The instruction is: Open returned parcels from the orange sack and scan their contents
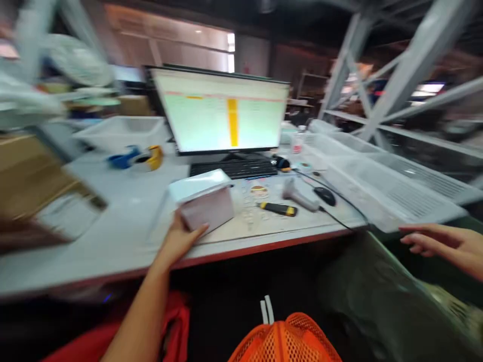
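My left hand grips a small white box by its near left corner, at the front of the desk mat. The thumb lies along the box's lower edge, and the other fingers are partly hidden behind it. Off to the right, my right hand hovers above a dark green bin, its fingers loosely stretched and nothing seen in them. To the right of the box lie a black and yellow utility knife and a grey barcode scanner with a cable.
A monitor and a keyboard stand behind the mat. White plastic baskets line the right side, near a mouse. Tape rolls and a cardboard box are on the left.
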The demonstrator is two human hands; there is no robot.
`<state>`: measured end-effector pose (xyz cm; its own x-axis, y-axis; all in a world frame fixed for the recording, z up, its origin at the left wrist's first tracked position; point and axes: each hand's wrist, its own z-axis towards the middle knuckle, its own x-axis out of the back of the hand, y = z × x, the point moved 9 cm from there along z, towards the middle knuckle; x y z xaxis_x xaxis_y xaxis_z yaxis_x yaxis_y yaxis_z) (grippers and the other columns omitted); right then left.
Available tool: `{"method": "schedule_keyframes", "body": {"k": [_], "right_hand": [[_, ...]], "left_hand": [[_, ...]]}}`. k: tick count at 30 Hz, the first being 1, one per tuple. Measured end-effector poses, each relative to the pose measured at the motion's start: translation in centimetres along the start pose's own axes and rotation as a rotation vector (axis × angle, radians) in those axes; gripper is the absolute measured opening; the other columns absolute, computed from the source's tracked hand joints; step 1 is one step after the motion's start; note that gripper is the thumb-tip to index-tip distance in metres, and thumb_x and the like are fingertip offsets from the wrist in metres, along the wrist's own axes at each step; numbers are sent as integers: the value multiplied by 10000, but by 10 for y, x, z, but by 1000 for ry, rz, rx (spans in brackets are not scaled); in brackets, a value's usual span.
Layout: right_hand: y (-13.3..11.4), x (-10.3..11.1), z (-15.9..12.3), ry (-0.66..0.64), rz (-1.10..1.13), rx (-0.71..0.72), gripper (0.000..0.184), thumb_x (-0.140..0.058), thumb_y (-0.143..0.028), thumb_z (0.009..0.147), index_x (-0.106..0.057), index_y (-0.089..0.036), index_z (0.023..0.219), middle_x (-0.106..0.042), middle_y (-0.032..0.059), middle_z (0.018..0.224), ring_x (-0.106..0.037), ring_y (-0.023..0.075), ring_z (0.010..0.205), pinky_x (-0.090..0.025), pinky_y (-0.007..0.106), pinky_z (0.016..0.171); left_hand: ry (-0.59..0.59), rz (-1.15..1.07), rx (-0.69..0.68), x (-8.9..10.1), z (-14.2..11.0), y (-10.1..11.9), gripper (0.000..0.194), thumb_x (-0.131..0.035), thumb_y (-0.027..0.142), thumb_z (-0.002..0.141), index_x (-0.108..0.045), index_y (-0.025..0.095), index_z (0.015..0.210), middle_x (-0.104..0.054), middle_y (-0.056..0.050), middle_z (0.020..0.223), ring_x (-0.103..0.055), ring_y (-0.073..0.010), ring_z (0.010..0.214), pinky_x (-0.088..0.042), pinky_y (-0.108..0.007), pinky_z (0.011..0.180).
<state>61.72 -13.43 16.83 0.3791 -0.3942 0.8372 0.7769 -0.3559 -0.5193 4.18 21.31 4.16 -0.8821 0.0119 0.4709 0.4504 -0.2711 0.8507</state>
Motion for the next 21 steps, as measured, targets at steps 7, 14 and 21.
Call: {"method": "schedule_keyframes", "body": {"k": [7, 14, 21], "right_hand": [[-137, -163, 126, -17, -236, 265, 574, -598, -495, 961, -650, -176, 1435, -751, 177, 1275, -733, 333, 1100, -541, 453, 1016], [-144, -266, 186, -226, -460, 151, 591, -614, -448, 948, -603, -83, 1413, -718, 250, 1290, -709, 381, 1181, -545, 430, 937], [-154, -244, 182, -130, -447, 125, 544, -547, -522, 942, -676, -86, 1240, -755, 243, 1128, -739, 384, 1052, -550, 425, 824]], "left_hand": [[51, -119, -48, 21, -24, -10, 829, -811, 552, 763, -432, 208, 1415, -663, -131, 1328, -660, -301, 1225, -536, -457, 1076], [189, -101, -71, 32, -34, 2, 874, -806, 575, 745, -446, 206, 1451, -643, -127, 1354, -627, -320, 1256, -507, -467, 1092], [244, 55, -115, 50, -31, 55, 921, -753, 648, 785, -528, 156, 1530, -588, -169, 1539, -553, -367, 1420, -418, -501, 1217]]}}
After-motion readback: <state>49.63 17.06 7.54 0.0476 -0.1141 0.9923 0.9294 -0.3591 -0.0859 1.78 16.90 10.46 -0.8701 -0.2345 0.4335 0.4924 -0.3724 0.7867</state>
